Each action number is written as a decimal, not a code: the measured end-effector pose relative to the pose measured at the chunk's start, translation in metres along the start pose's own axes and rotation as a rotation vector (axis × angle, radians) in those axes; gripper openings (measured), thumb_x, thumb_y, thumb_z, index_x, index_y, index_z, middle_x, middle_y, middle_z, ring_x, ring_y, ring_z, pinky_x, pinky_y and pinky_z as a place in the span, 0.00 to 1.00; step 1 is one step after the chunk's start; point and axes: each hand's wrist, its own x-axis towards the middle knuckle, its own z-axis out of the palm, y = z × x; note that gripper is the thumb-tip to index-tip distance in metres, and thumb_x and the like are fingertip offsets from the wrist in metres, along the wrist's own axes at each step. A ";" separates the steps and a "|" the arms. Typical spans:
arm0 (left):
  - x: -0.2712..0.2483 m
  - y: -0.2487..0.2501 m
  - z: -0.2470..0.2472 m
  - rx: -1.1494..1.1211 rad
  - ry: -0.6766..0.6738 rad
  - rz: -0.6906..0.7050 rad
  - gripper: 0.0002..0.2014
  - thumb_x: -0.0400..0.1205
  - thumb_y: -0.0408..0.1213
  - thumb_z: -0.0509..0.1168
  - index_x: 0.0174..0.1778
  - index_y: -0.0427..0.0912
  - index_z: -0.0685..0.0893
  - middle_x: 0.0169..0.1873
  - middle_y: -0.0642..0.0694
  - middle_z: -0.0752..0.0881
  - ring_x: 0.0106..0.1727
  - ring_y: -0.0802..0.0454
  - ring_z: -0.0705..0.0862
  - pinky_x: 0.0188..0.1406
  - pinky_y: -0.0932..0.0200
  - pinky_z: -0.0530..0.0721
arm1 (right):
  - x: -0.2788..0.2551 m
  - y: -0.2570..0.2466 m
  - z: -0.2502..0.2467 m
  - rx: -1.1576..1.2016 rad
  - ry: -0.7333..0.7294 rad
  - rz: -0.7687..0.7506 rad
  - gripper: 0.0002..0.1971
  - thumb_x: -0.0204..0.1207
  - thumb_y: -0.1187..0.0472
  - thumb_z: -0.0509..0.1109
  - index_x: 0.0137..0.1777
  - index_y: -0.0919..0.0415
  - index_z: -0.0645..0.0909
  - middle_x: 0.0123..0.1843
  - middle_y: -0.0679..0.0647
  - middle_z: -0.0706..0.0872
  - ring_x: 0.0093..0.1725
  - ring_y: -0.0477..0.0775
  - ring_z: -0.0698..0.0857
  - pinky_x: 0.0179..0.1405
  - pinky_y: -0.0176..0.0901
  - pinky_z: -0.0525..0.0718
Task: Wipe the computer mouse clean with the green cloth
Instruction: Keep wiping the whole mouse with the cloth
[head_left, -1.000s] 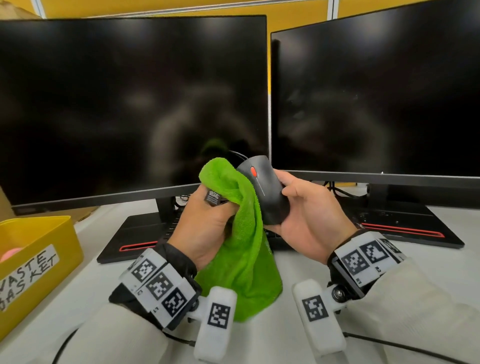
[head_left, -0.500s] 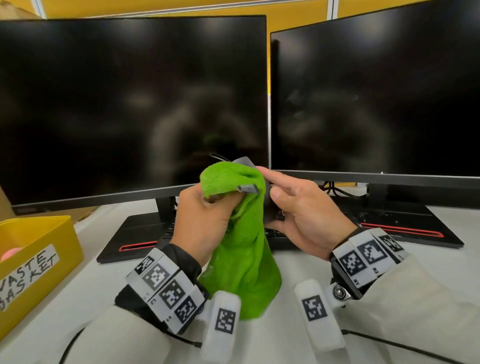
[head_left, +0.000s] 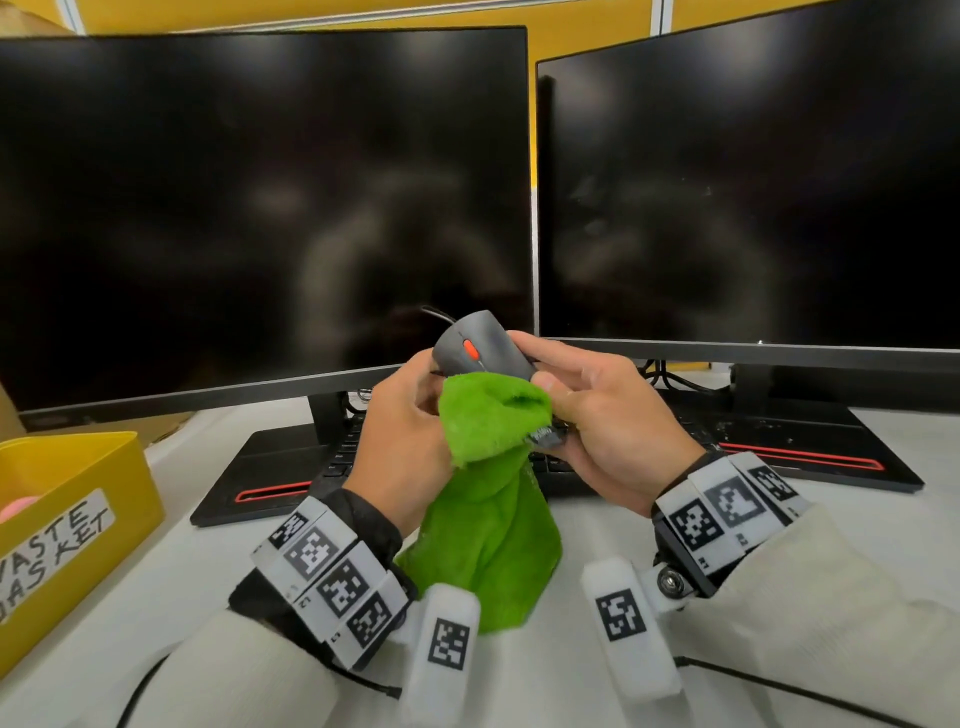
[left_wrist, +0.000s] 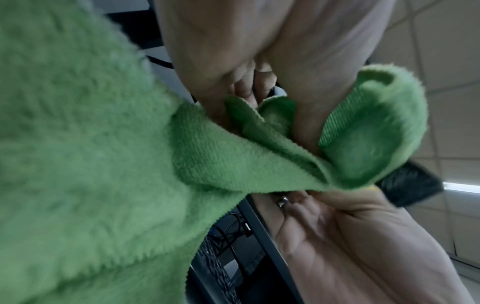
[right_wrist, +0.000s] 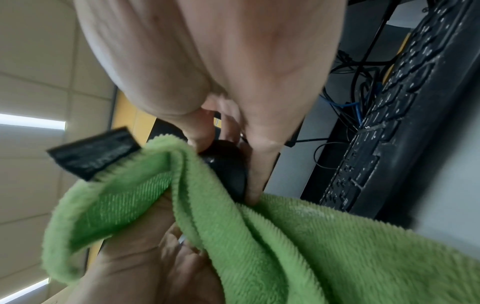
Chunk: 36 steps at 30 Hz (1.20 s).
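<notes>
Two black monitors (head_left: 260, 208) stand behind; a yellow box (head_left: 72, 499) sits left. The right hand (head_left: 613, 415) grips the mouse (head_left: 483, 345) in the air, nose up toward the screens. The left hand (head_left: 405, 441) pinches the green cloth (head_left: 488, 499) over its lower end.

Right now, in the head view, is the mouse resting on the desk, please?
No, the mouse is held up in front of the monitors, between the left hand and right hand.

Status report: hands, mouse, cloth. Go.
Left hand grips green cloth. Right hand holds mouse, off the desk. Cloth against mouse's rear. Nothing in the way.
</notes>
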 end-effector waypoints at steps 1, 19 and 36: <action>0.000 0.000 -0.001 -0.014 0.013 0.011 0.17 0.76 0.34 0.81 0.59 0.33 0.90 0.49 0.41 0.96 0.53 0.48 0.94 0.54 0.49 0.92 | 0.000 -0.001 0.000 0.016 -0.018 0.004 0.23 0.91 0.72 0.55 0.82 0.59 0.76 0.72 0.57 0.89 0.71 0.61 0.88 0.65 0.61 0.89; 0.014 -0.003 -0.008 -0.180 0.307 -0.176 0.06 0.89 0.38 0.71 0.47 0.45 0.90 0.36 0.44 0.90 0.39 0.48 0.88 0.45 0.49 0.87 | 0.000 -0.001 -0.005 0.024 -0.053 0.071 0.23 0.91 0.72 0.56 0.81 0.55 0.78 0.73 0.57 0.88 0.73 0.66 0.86 0.67 0.74 0.86; 0.009 0.003 -0.011 -0.202 0.253 -0.184 0.10 0.74 0.41 0.80 0.44 0.37 0.96 0.41 0.38 0.96 0.43 0.46 0.92 0.49 0.50 0.90 | -0.004 0.001 0.001 -0.012 -0.115 0.075 0.24 0.91 0.72 0.56 0.80 0.54 0.79 0.70 0.61 0.90 0.72 0.66 0.87 0.67 0.77 0.85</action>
